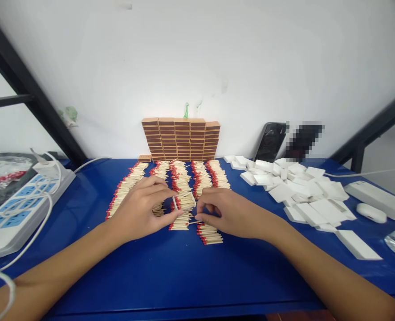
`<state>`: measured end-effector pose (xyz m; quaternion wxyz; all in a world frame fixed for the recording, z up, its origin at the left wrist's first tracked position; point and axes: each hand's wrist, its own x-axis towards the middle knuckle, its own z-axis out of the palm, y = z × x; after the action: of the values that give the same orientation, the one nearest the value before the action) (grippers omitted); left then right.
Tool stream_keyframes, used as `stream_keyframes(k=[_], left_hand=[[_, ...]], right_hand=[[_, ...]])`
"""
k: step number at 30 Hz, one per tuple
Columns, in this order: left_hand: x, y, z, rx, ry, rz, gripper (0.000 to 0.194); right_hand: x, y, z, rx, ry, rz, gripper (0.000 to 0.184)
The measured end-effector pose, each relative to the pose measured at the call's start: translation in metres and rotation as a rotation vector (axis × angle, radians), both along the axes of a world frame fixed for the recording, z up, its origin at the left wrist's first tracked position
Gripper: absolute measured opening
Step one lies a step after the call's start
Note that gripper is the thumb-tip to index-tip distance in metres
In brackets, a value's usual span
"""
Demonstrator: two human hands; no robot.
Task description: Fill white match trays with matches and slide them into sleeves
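My left hand point(144, 207) pinches a small white matchbox tray point(188, 207) between thumb and fingertips, holding it above the middle row of matches. Some matches appear inside the tray. Just right of it, my right hand point(230, 211) is closed, with thumb and index finger pinching a matchstick point(193, 222) that points left. Beneath and around both hands lie several long rows of red-tipped matches point(180, 176) on the blue table point(170, 276). My hands cover parts of those rows.
A stack of brown matchboxes point(182, 138) stands against the wall, with a single matchbox point(144, 158) at its left. White matchbox trays point(304, 191) are heaped on the right, near a dark phone-like object point(270, 140). A power strip point(23, 209) with white cables occupies the left side.
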<state>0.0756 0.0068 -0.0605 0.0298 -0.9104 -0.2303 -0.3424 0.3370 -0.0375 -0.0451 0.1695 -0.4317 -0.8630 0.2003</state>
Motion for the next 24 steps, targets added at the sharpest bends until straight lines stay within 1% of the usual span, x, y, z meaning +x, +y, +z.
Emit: stream_keyframes(k=[6, 15, 18, 24], left_hand=[[-0.001, -0.001, -0.001, 0.006, -0.006, -0.002, 0.028], [-0.001, -0.001, -0.002, 0.006, -0.013, -0.005, 0.029], [-0.002, 0.000, -0.001, 0.007, -0.005, -0.001, 0.028], [-0.002, 0.001, -0.002, 0.001, 0.007, 0.004, 0.029]], right_hand=[[-0.002, 0.000, -0.007, -0.102, -0.018, 0.022, 0.009], [-0.004, -0.002, -0.005, -0.163, -0.054, 0.043, 0.012], [-0.003, -0.003, -0.003, -0.162, -0.052, 0.044, 0.013], [0.005, -0.005, 0.010, -0.147, 0.005, 0.017, 0.021]])
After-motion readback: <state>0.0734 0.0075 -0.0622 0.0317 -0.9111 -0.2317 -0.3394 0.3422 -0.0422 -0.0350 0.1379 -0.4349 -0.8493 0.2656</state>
